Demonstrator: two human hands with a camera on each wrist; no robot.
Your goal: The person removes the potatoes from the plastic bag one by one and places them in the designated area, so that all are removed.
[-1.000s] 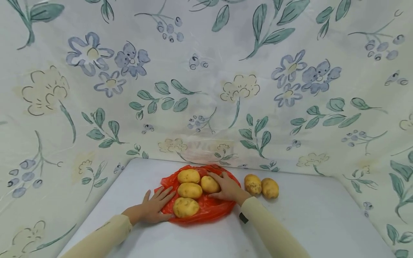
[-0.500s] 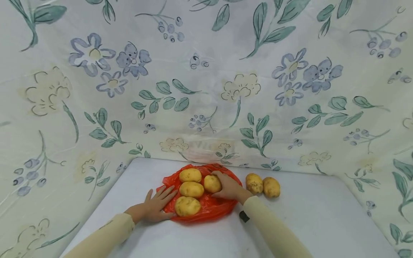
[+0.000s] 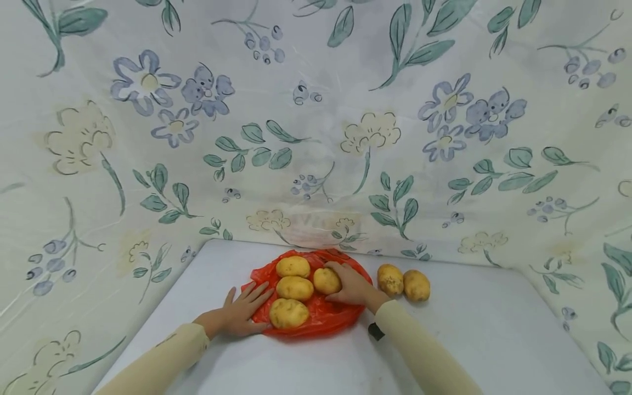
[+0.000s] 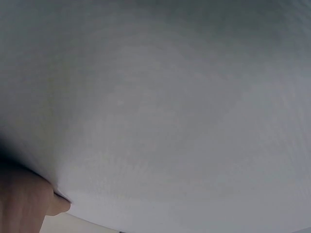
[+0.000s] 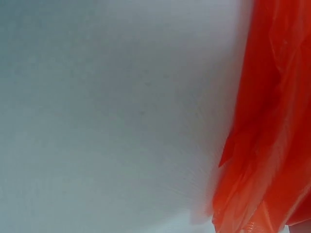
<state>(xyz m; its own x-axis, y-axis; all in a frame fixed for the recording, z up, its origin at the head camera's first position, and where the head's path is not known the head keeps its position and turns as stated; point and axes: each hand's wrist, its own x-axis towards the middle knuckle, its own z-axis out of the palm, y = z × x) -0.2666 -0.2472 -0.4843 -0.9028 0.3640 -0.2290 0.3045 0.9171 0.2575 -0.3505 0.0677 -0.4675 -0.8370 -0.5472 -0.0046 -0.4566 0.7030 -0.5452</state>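
In the head view, a red plastic bag (image 3: 328,318) lies spread on the white table under several potatoes. Three of them stand in a column on its left half: a far potato (image 3: 293,267), a middle potato (image 3: 294,288) and a near potato (image 3: 289,313). My right hand (image 3: 351,285) grips another potato (image 3: 327,281) from the right, thumb on the near side and fingers over the far side. My left hand (image 3: 242,311) rests with spread, straight fingers on the bag's left edge. The left wrist view shows only part of that hand (image 4: 24,201); the right wrist view shows bag folds.
Two more potatoes, a left one (image 3: 390,280) and a right one (image 3: 417,286), lie side by side on the table (image 3: 474,329), right of the bag. A flowered cloth (image 3: 316,164) hangs behind the table and along its sides.
My right hand's fingers have settled more closely around the potato on the bag's right side. The left hand stays on the bag's edge. The head view has shifted slightly.
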